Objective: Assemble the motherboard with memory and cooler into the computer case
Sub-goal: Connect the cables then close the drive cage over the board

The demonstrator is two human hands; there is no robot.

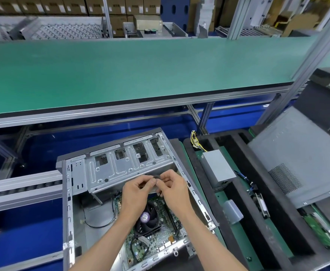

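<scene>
Motherboard [156, 237] already lies flat inside your computer case [121, 192], with the cooler [147, 222] and its purple-labelled fan seated on it, so the main seating looks done. What you hold now, above the cooler and just in front of the case's drive cage [125, 163], is a small dark-and-grey part [156, 181], perhaps a connector or a clip; it is too small and too covered to name. Your left hand [138, 192] and right hand [174, 190] both pinch it, fingers curled around it from either side, each grip closed on the part. Memory cannot be confirmed: your right forearm covers much of that side of the board. Judging from this, cabling and fastening remain. The case lies on its side, open face up, its long axis running from you towards the cage end, tilted slightly rightward as it goes away.
</scene>
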